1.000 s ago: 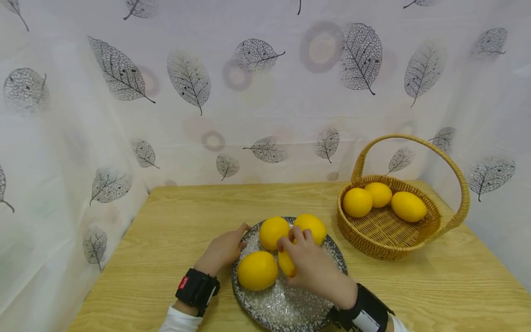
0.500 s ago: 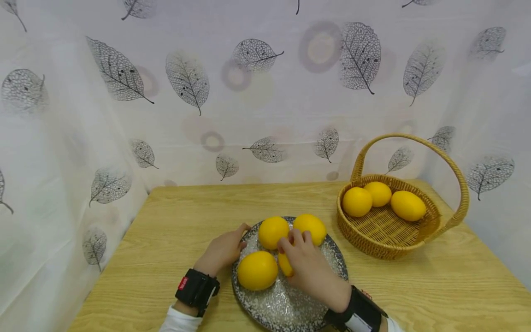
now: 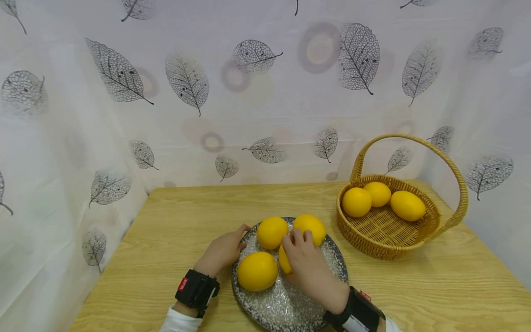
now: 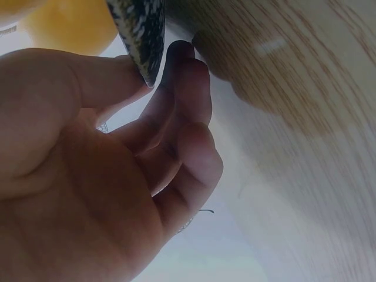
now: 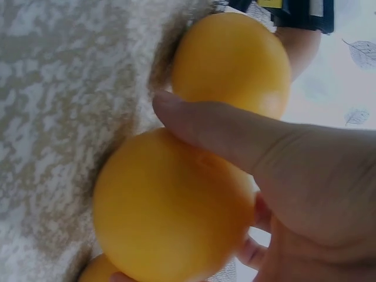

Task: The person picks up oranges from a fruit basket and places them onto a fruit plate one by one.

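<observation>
A speckled grey plate [image 3: 286, 302] with a dark rim bears several yellow lemons. My left hand [image 3: 221, 252] holds its left rim; in the left wrist view the thumb lies above the plate edge [image 4: 144, 41] and curled fingers below. On the plate, my right hand [image 3: 312, 267] grips one lemon [image 3: 284, 260], partly hidden behind the fingers. The right wrist view shows the thumb across this lemon [image 5: 167, 205], low over the plate surface. Around it sit a front-left lemon [image 3: 257, 271], a back-left lemon [image 3: 272, 233] and a back-right lemon [image 3: 310, 228].
A wicker basket [image 3: 386, 251] with a tall arched handle stands right of the plate, holding a round-looking lemon [image 3: 356, 202], another behind it [image 3: 378, 194] and an oval one [image 3: 408, 206]. Leaf-print curtain [image 3: 265, 106] encloses the wooden table [image 3: 199, 207] at back and sides.
My right hand's fingers have shifted slightly on the gripped lemon, whose visible part varies. The back-left lemon has moved a touch left. My left hand stays on the plate rim.
</observation>
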A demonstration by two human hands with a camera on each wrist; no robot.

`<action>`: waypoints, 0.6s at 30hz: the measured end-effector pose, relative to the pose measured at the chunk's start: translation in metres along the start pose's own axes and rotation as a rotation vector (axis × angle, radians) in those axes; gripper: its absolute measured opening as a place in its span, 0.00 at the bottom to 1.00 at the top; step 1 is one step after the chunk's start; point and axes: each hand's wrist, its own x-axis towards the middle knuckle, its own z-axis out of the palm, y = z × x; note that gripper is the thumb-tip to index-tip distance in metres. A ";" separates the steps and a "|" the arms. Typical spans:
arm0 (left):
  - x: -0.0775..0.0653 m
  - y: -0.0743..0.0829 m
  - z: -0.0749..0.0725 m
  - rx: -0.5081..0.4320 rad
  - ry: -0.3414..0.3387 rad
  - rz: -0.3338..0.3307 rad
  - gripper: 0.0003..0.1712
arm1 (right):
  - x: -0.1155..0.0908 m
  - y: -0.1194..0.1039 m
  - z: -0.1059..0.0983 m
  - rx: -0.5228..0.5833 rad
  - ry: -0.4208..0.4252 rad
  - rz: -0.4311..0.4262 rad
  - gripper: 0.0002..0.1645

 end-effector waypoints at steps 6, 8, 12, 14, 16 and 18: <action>0.000 0.002 0.000 -0.006 -0.006 -0.009 0.23 | -0.001 0.000 -0.009 0.030 -0.086 -0.010 0.42; 0.000 0.002 0.000 -0.009 -0.008 -0.014 0.23 | -0.001 0.001 -0.012 0.047 -0.109 -0.005 0.42; -0.001 0.003 -0.001 -0.012 -0.013 -0.020 0.23 | -0.002 0.002 -0.016 0.051 -0.130 0.004 0.44; -0.001 0.004 -0.002 -0.011 -0.014 -0.019 0.23 | -0.002 0.002 -0.017 0.050 -0.137 0.005 0.44; -0.001 0.004 -0.003 -0.006 -0.012 -0.018 0.23 | -0.002 0.003 -0.018 0.053 -0.137 0.004 0.43; -0.001 0.005 -0.003 -0.003 -0.007 -0.018 0.23 | -0.001 0.003 -0.018 0.058 -0.134 0.003 0.42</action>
